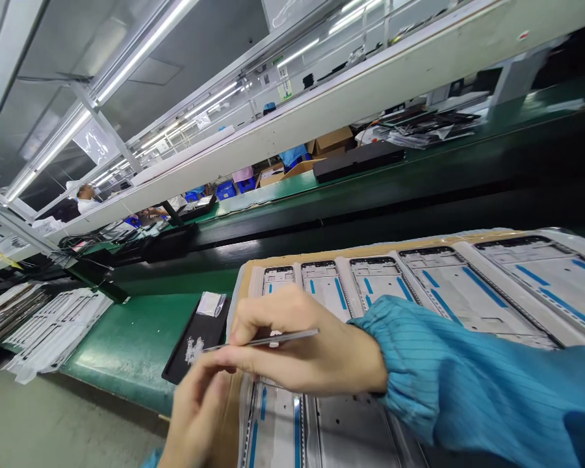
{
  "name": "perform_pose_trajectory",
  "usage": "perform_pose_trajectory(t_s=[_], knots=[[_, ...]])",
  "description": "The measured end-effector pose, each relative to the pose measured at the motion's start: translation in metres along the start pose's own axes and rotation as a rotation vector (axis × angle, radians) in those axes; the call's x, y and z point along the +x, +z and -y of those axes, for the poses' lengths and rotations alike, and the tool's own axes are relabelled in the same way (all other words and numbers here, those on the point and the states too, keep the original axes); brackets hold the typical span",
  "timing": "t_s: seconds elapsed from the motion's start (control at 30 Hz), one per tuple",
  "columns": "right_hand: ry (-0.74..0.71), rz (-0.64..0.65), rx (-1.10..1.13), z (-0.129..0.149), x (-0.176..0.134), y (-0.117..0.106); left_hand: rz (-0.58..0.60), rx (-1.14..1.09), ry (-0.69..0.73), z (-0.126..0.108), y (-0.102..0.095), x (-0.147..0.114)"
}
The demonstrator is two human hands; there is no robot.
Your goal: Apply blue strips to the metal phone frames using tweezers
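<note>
A slim pair of metal tweezers [292, 336] lies across my right hand [336, 354], its fingers pinched around the shaft. My left hand [195, 409] is at the pointed end, fingers curled in and slightly blurred; anything tiny between them cannot be made out. Beneath both hands is a pale plastic tray [258, 276] of phone frames with blue strips, such as the frame [324, 286] in the back row. Just beyond the fingers, a black tray [180, 364] bears a pile of small clear pieces [194, 351] and a small plastic bag [211, 304].
A green bench [127, 338] runs to the left, with stacked white frame sheets [61, 328] on it. Behind the work stretches a dark conveyor channel [283, 227]. A long black box [358, 161] lies on the far side under a white shelf beam [273, 140]. Another person [86, 200] is far left.
</note>
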State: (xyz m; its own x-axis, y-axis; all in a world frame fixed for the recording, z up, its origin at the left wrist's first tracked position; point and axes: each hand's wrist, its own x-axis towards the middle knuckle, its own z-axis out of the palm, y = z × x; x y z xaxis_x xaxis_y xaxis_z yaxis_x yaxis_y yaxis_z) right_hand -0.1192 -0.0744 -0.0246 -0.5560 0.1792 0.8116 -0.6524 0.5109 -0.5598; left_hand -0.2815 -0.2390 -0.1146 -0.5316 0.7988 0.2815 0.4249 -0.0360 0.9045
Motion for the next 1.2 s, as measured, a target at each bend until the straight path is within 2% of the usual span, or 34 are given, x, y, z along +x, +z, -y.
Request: perform_pose_trajectory(t_s=[0.1, 0.17, 0.3, 0.47, 0.63, 0.77, 0.87, 1.03, 1.2], knots=[[0.014, -0.037, -0.002, 0.003, 0.004, -0.004, 0.294, 0.509, 0.274, 0.022, 0.004, -0.01], [0.008, -0.045, -0.026, 0.003, 0.006, -0.006, 0.397, 0.689, 0.38, 0.025, 0.005, -0.012], [-0.006, -0.039, -0.067, -0.002, 0.006, -0.008, 0.464, 0.876, 0.374, 0.009, 0.01, -0.008], [0.001, -0.052, -0.057, -0.004, 0.005, -0.008, 0.466, 0.903, 0.358, -0.012, 0.029, 0.006], [0.011, -0.048, -0.019, -0.002, 0.007, -0.006, 0.486, 0.786, 0.358, -0.022, 0.042, 0.024], [-0.016, -0.094, -0.067, -0.004, 0.008, -0.006, 0.485, 0.667, 0.22, -0.018, 0.038, 0.029], [-0.022, -0.103, -0.082, -0.006, 0.008, -0.009, 0.457, 0.447, 0.061, -0.014, 0.032, 0.026], [0.012, -0.101, -0.052, 0.0, 0.009, -0.015, 0.284, 0.112, -0.157, -0.023, 0.033, 0.018], [0.059, -0.135, -0.001, 0.011, 0.009, -0.017, 0.358, -0.353, -0.357, -0.03, 0.036, 0.017]])
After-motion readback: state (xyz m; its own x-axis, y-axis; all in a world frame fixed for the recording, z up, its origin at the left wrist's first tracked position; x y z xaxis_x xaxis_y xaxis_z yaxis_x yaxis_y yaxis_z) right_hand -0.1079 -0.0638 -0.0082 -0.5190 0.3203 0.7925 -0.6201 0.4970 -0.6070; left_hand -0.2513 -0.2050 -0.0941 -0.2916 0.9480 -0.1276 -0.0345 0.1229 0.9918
